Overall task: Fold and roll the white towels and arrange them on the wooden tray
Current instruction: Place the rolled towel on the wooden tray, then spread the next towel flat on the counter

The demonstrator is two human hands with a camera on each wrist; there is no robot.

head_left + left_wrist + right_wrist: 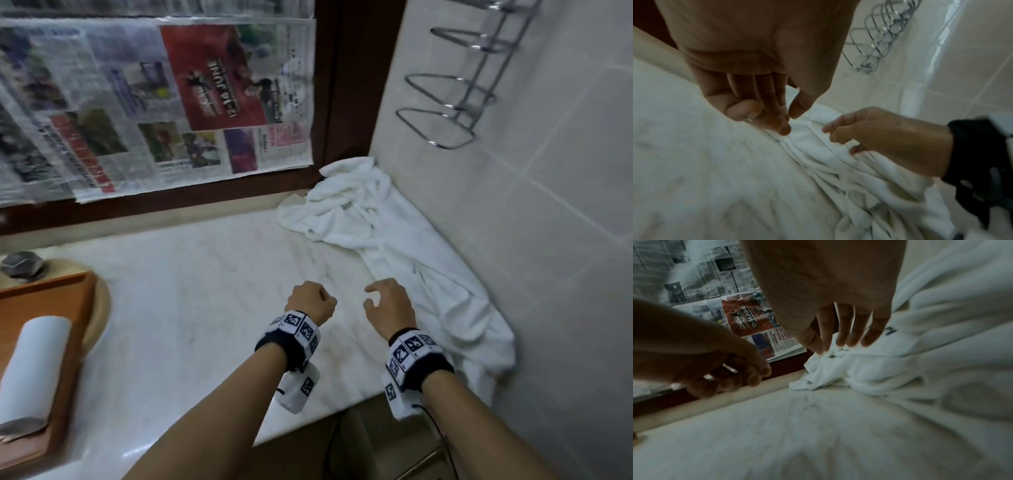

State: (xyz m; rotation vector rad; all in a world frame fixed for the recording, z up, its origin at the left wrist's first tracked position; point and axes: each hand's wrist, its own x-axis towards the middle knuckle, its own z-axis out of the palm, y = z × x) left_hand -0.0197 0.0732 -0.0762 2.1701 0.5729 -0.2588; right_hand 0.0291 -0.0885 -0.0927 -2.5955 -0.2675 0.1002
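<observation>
A crumpled white towel (376, 222) (838, 170) (869, 373) lies along the tiled wall on the right of the marble counter (205, 291). My right hand (387, 301) (859, 134) (842, 340) hovers at its near left edge, fingers relaxed and spread, holding nothing. Just left of it, my left hand (310, 298) (777, 116) (731, 378) is curled into an empty fist over bare counter. At the far left a wooden tray (51, 284) holds one rolled white towel (34, 363).
A chrome wire rack (455, 102) hangs on the wall above the towel. Newspaper (154, 96) covers the pane behind the counter. A dark stone-like object (22, 262) sits behind the tray, on a round wooden board (102, 298). The counter's front edge runs under my wrists.
</observation>
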